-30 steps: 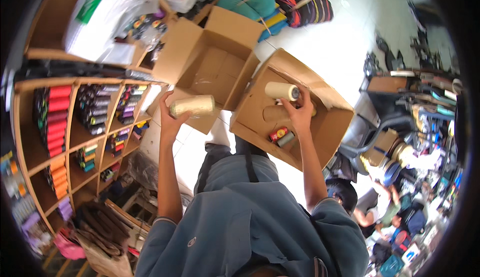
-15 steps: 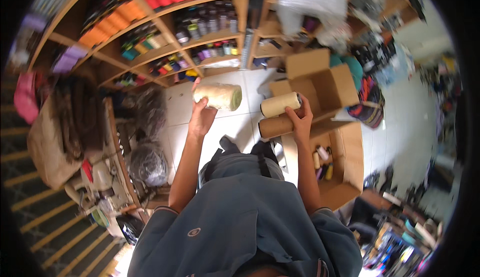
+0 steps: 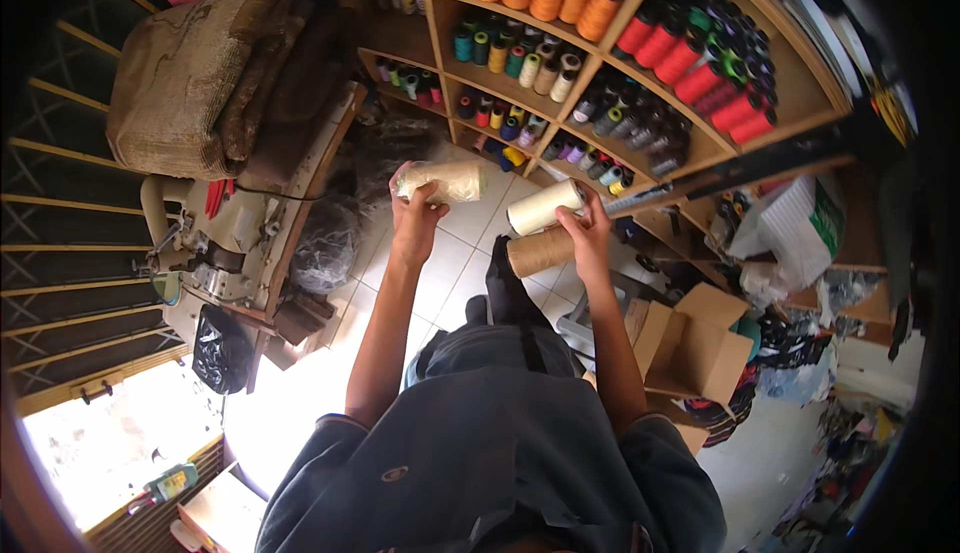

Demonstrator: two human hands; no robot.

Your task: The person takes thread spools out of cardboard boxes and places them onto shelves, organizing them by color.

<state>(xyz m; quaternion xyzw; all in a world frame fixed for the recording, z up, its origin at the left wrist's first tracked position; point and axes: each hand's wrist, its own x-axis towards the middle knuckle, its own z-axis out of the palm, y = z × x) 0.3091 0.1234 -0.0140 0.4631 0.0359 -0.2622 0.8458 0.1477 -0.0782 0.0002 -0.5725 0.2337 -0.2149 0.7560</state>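
My left hand (image 3: 414, 221) is closed around a pale beige thread spool (image 3: 458, 181), which looks wrapped in clear plastic. It lies sideways, its end pointing right. With my right hand (image 3: 592, 231) I grip two thread spools stacked one against the other, both on their sides. The upper is a cream thread spool (image 3: 538, 209) and the lower a tan thread spool (image 3: 538, 252). My fingers cover their right ends. Both hands are held out in front of me above the tiled floor, with a gap between the left spool and the right pair.
Ahead stands a wooden shelf (image 3: 598, 51) with rows of orange, red, dark and mixed-colour thread spools. On the left, a sewing machine (image 3: 222, 278) sits on a table beside folded brown cloth (image 3: 200, 83). An open cardboard box (image 3: 695, 343) and a grey stool (image 3: 600, 318) are at the right.
My body has turned left: the shelf now spreads ahead and to the right, and the boxes have shifted lower right. One leg is stepping forward. All three spools stay in my hands.
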